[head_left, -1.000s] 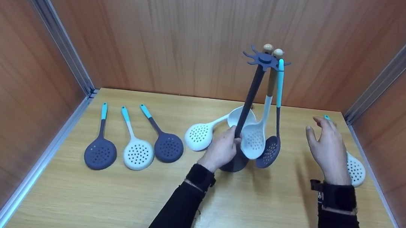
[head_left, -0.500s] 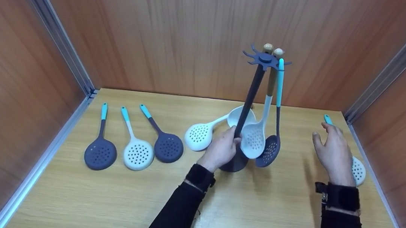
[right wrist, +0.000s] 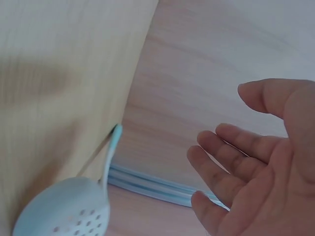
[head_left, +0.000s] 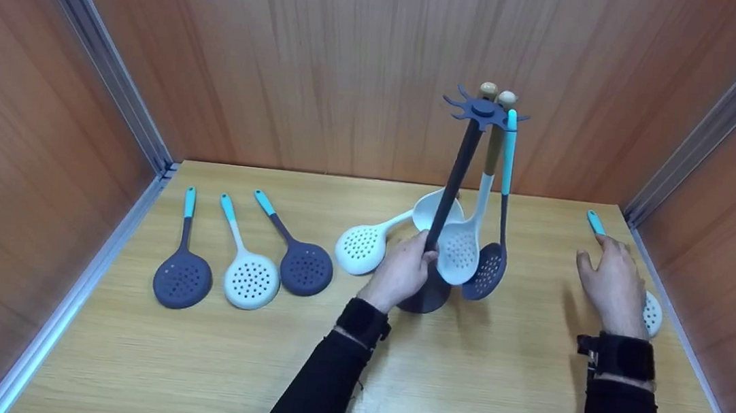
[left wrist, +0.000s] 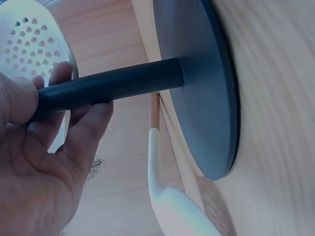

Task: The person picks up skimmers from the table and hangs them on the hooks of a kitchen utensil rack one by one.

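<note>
My left hand [head_left: 399,271] grips the dark post [head_left: 457,175] of a utensil stand low down, above its round base [left wrist: 206,98]. From the stand's hooked top [head_left: 483,109] hang a white slotted spoon [head_left: 459,254] with a wooden handle and a dark skimmer [head_left: 485,273] with a turquoise handle. A white ladle [head_left: 428,209] shows behind the post. At the right, my right hand [head_left: 612,287] hovers over a white skimmer [head_left: 652,315] with a turquoise handle, partly covering it. In the right wrist view its fingers [right wrist: 236,152] are loosely bent, apart from the skimmer.
On the table [head_left: 241,371] at left lie a dark skimmer [head_left: 182,281], a white skimmer [head_left: 251,281] and another dark skimmer [head_left: 305,268]. Left of the stand lies a white skimmer [head_left: 360,249]. Wooden walls [head_left: 328,65] enclose the back and sides.
My right hand has moved right and slightly nearer me over the white skimmer, uncovering more of its turquoise handle. My left hand keeps its grip on the post.
</note>
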### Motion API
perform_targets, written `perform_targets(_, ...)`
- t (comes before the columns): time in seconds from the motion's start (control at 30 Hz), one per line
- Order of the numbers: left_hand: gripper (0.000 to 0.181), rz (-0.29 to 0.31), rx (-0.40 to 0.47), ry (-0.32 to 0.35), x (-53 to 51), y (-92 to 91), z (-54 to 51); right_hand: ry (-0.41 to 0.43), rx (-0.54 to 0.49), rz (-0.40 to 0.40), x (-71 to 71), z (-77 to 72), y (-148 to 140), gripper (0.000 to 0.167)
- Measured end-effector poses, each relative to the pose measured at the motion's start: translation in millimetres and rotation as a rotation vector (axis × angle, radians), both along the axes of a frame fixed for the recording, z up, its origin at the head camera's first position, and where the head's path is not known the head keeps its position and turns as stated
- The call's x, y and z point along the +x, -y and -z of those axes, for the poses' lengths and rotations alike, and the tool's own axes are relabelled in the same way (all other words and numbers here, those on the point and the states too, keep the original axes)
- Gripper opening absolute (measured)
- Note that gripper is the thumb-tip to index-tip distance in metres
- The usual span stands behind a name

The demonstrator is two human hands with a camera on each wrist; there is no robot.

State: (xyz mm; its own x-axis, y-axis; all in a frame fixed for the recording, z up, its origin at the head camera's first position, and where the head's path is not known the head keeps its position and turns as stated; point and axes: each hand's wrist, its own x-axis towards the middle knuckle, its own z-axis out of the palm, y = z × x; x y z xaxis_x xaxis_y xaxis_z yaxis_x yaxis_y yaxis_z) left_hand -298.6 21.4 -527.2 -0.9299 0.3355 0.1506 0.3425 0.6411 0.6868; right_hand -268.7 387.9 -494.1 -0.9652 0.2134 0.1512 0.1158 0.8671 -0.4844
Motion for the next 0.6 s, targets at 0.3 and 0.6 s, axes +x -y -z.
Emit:
perform_targets(0.3,0.010,-0.017,-0.057,-0.028,0.9,-0.7,1.2,0.021,0.004,0.042,-3.3,19.6,-18,0.066)
perform_targets(0.6,0.014,-0.020,-0.102,-0.098,3.0,-2.3,0.9,0.033,0.013,0.049,-4.1,33.0,-29,0.070)
